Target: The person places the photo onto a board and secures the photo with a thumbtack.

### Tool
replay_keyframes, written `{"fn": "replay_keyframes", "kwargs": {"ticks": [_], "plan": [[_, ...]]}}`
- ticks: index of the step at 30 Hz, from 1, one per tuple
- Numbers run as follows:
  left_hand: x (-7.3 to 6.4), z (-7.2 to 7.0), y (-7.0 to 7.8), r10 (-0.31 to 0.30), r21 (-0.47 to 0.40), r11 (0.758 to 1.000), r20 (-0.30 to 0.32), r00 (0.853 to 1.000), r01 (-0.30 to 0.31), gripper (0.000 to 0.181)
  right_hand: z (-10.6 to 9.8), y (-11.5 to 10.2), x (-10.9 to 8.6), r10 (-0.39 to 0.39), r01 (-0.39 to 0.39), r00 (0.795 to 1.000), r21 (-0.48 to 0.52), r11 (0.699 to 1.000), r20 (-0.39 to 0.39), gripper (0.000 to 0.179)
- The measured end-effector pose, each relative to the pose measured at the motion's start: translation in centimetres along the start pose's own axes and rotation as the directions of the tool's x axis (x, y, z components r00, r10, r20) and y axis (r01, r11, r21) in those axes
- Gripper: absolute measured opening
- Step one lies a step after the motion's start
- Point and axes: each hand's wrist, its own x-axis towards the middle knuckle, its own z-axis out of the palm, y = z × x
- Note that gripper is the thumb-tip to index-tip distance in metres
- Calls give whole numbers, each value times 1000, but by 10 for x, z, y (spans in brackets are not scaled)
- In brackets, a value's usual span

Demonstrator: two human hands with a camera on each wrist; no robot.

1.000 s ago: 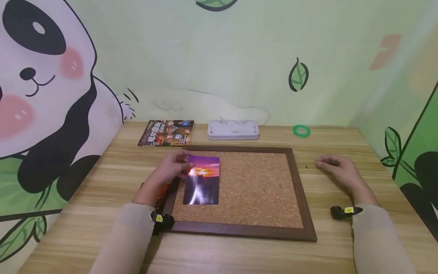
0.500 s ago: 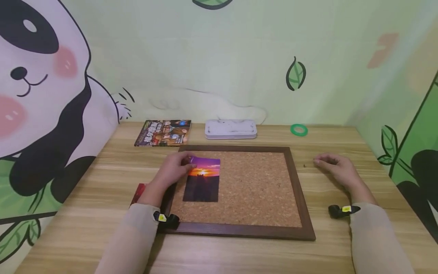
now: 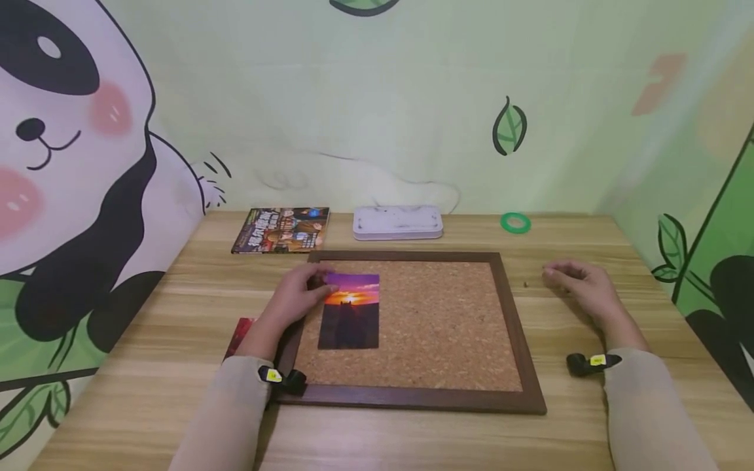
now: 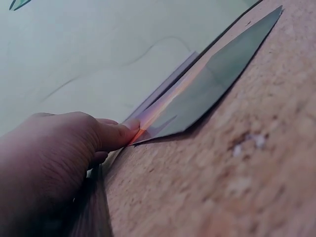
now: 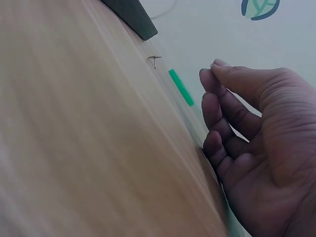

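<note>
My left hand (image 3: 302,293) pinches the upper left corner of a sunset photo (image 3: 353,320) between thumb and fingers. The photo lies over the left part of a cork board (image 3: 442,320) in a brown frame; in the left wrist view the photo (image 4: 217,84) is seen nearly edge-on, close over the cork. To the right of the board, my right hand (image 3: 580,284) rests at the table with loosely curled fingers, thumb close to the index fingertip and no object visible between them. Just beyond those fingertips is a small thumbtack (image 5: 154,60), a tiny dot in the head view.
Along the back of the table (image 3: 448,435) are a comic-style book (image 3: 281,230), a white tin case (image 3: 397,222) and a green tape roll (image 3: 515,223). A red card (image 3: 240,335) shows partly from under my left forearm. A panda-painted wall stands behind.
The photo's glare is gone, and it has shifted slightly on the board with my left hand still pinching it. My right hand has barely moved.
</note>
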Motion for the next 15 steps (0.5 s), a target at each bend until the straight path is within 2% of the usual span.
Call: {"fn": "replay_keyframes", "kwargs": {"ticks": [4,9,12,15], "plan": [[-1,-2,-1,4,2,1000,-9,1000,-4,36,2,-2,1,-6,6,1000,2,1000,-10,54],[-2,-3,-1,-18,1,1000,-9,1000,18,35,3,-4,2,-10,10,1000,26,1000,-23,53],[-3,-3,0,-15,-3,1000,-16,1000,14,34,3,-7,5,5,-3,1000,83,997,-26,54],[-3,-2,1,-4,3,1000,-11,1000,4,35,4,-20,8,-4,8,999,121,993,-32,54]]}}
